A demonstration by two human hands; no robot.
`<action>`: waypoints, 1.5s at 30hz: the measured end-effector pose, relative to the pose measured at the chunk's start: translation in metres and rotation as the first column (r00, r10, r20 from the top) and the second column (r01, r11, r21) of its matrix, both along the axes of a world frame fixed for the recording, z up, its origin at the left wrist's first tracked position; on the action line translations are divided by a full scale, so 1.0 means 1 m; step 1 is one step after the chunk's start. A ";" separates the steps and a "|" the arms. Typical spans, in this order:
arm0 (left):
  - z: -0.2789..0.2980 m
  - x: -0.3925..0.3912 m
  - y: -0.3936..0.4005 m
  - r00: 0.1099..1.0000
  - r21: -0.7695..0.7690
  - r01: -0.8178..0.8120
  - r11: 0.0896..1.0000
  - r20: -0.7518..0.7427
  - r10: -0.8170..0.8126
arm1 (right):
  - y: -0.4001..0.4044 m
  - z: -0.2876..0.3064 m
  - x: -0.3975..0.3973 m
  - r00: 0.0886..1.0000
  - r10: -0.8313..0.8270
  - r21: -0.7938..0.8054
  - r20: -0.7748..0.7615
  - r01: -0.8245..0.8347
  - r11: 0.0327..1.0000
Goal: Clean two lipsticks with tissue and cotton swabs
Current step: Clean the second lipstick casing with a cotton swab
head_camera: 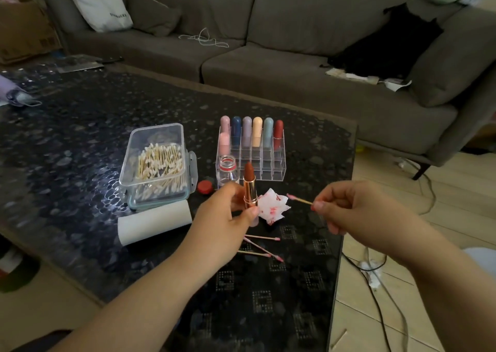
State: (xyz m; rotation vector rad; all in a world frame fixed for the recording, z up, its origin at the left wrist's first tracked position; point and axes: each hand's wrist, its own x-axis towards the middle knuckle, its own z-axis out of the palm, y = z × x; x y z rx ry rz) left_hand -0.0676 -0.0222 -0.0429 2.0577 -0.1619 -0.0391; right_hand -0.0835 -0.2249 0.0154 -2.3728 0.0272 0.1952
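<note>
Rose-gold and upright, the lipstick (249, 188) stands in the left hand (228, 212), fingers closed around its case, its brown bullet wound out above them. The same hand pinches a red-stained tissue (272, 208) against the case. The right hand (346, 208) grips a swab (299, 199) by its stick between fingertips, the pink-stained tip pointing at the tissue, just short of it. Three used swabs (261, 247) lie on the dark counter (80, 136) under the left wrist. Behind stand a clear tub (158, 163) of swabs, an open bottle (227, 167), its red cap (205, 186), and a rack (252, 153) of capped lipsticks.
</note>
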 end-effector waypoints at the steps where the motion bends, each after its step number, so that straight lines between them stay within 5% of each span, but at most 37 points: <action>1: -0.002 0.003 -0.003 1.000 0.031 -0.009 0.999 0.009 0.009 | 0.000 -0.001 -0.001 1.000 0.025 -0.008 -0.019 -0.025 1.000; 24: -0.027 0.019 -0.020 0.990 0.272 -0.105 0.957 0.123 0.073 | 0.008 -0.008 -0.010 0.984 0.169 -0.064 -0.051 -0.172 0.983; 29: -0.029 0.017 -0.018 0.994 0.216 -0.088 0.972 0.079 0.072 | 0.010 -0.005 -0.009 0.987 0.159 -0.058 -0.030 -0.160 0.985; 33: -0.016 0.007 -0.006 0.975 0.148 -0.151 0.977 0.185 0.122 | 0.013 -0.004 -0.007 0.990 0.143 -0.049 -0.011 -0.143 0.989; 38: -0.001 0.001 0.033 0.910 0.374 -0.169 0.912 0.415 -0.002 | 0.024 -0.004 -0.006 0.986 0.164 -0.070 -0.016 -0.165 0.984; 45: -0.015 0.005 0.058 0.946 0.715 0.000 0.699 0.226 -0.232 | 0.037 -0.013 -0.006 0.976 0.209 -0.117 -0.055 -0.214 0.970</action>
